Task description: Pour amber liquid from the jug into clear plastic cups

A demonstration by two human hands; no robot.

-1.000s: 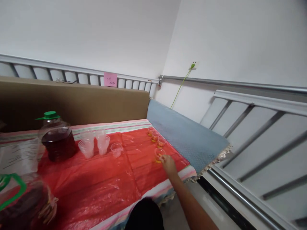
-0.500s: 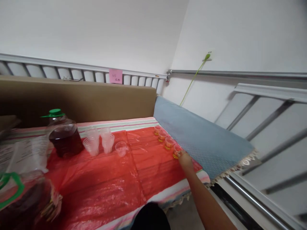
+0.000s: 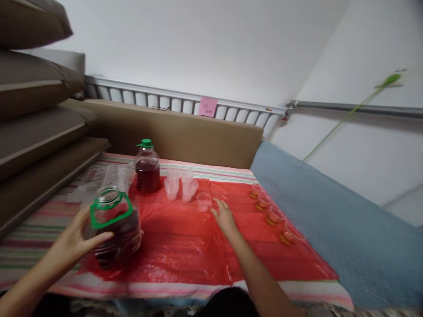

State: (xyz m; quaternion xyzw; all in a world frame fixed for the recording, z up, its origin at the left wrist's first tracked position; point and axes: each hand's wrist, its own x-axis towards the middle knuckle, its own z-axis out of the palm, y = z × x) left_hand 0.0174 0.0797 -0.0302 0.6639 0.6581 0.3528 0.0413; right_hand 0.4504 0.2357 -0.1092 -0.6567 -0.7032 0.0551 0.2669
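My left hand (image 3: 81,233) is wrapped round the side of a big clear plastic jug (image 3: 124,231) of dark red liquid, thumb across its front. The jug has a green handle ring and no cap on its mouth. My right hand (image 3: 225,216), fingers apart and holding nothing, is beside a single clear plastic cup (image 3: 204,203) that looks empty; whether a fingertip touches it I cannot tell. Along the right side of the red plastic sheet (image 3: 185,244) runs a row of several cups (image 3: 275,215) with a little amber liquid.
Behind the single cup are stacks of clear cups (image 3: 189,189). A second jug (image 3: 147,174) with a green cap stands further back. Crumpled clear plastic (image 3: 114,176) lies on the striped cloth (image 3: 36,246). Brown padded slabs (image 3: 42,127) are piled at left; a blue cover (image 3: 307,193) slopes at right.
My right hand has left the nearest cup in the right-hand row and moved left to the single cup. My view has turned left, bringing my left hand on the jug into full view.
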